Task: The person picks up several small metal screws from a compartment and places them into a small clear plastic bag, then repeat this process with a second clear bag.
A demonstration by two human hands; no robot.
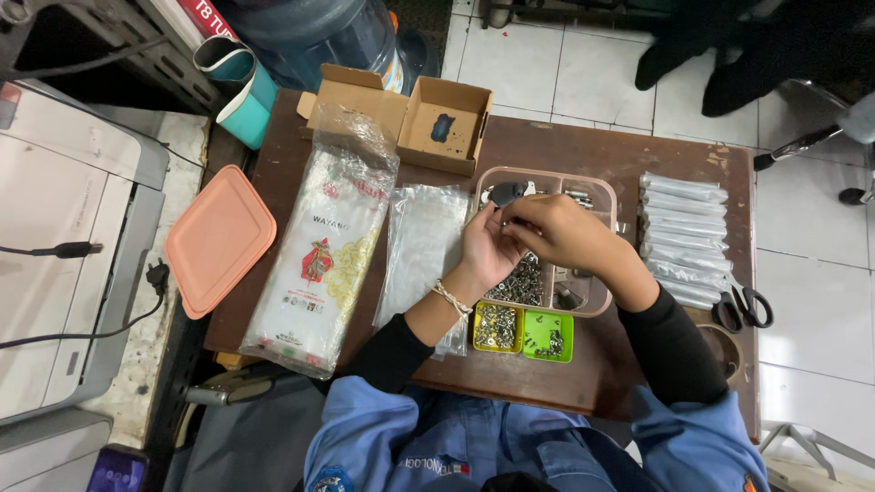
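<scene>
Table (547, 146) was packed, so picking small parts cleanly meant keeping both hands low over the pink divided tray (603, 193) at 12 o'clock. Left hand (488, 246) and right hand (561, 232) were pinched together on something tiny, couldn't tell what. Printed plastic bag pack (319, 255) lay at 9 o'clock, clear bags (424, 241) beside it, sealed packets (684, 232) stacked at 3 o'clock. Yellow cup (497, 326) and green cup (548, 335) of screws sat at 6, easy to knock. Scissors (743, 308) at 4.
</scene>
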